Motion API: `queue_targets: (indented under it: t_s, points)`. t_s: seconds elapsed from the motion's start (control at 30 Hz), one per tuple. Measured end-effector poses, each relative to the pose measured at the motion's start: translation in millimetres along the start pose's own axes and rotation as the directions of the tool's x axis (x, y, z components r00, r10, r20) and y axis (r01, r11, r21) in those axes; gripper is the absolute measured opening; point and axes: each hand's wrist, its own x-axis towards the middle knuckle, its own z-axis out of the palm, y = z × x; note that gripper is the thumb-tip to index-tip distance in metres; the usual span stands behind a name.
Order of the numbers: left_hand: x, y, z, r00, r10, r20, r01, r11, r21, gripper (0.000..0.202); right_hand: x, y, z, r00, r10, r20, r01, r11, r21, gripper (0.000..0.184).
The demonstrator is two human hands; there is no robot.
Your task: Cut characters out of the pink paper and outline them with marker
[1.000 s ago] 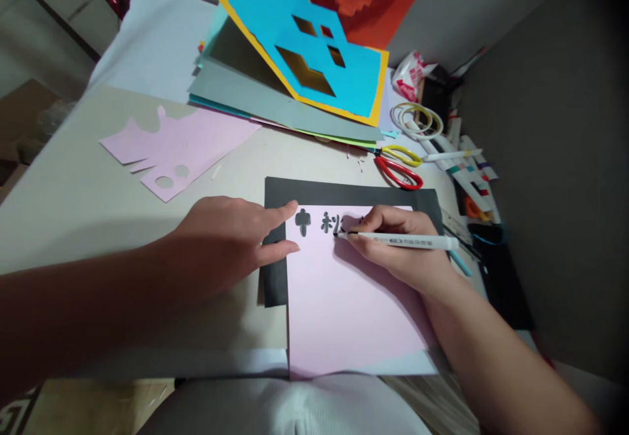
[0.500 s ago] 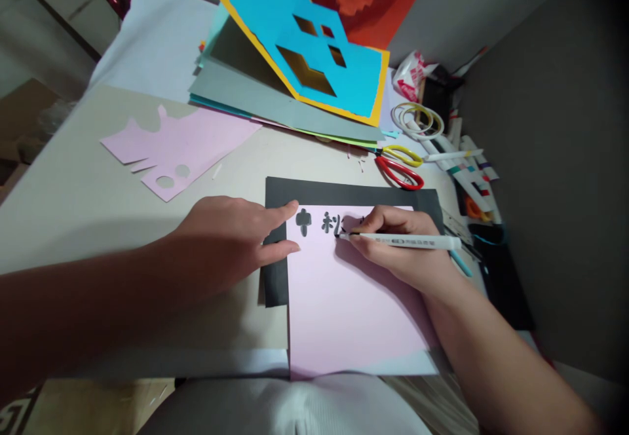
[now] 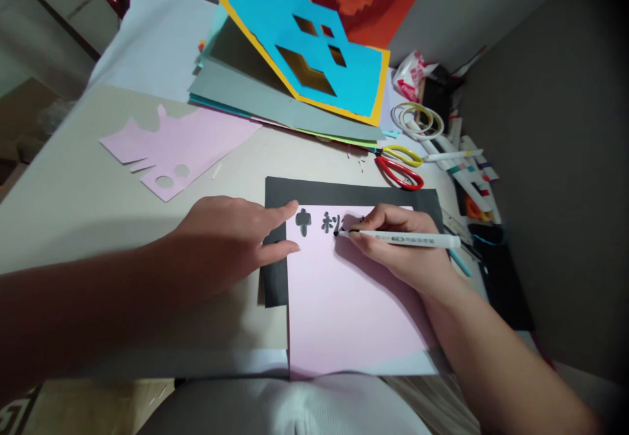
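Head view: across pink paper [image 3: 344, 310], a marker [image 3: 410, 239] is gripped by the right hand [image 3: 410, 263] (left edge touched by the spread left hand [image 3: 228, 238]).

On the table [image 3: 73, 212], the lettered sheet [image 3: 358, 317] is lying over the backing sheet [image 3: 344, 190]. The left hand [image 3: 228, 238] is reaching across their left edges; the right hand [image 3: 403, 255] is holding the marker pen [image 3: 417, 239] above the right part. Behind, scissors [image 3: 381, 158] are lying right of the cut-out sheet [image 3: 206, 140]. The pop-up card [image 3: 354, 75] is standing on the paper stack [image 3: 236, 91], left of tape rolls [image 3: 425, 137].
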Motion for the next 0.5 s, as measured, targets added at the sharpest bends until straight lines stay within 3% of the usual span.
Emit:
queue_targets:
  t_s: [0.5]
  points:
    - [1.3, 2.1, -3.2, 0.998, -0.028, 0.053, 0.03, 0.999, -0.025, 0.059, 1.5, -2.2, -0.2, 0.999, 0.003, 0.047, -0.003, 1.0, -0.003, 0.02]
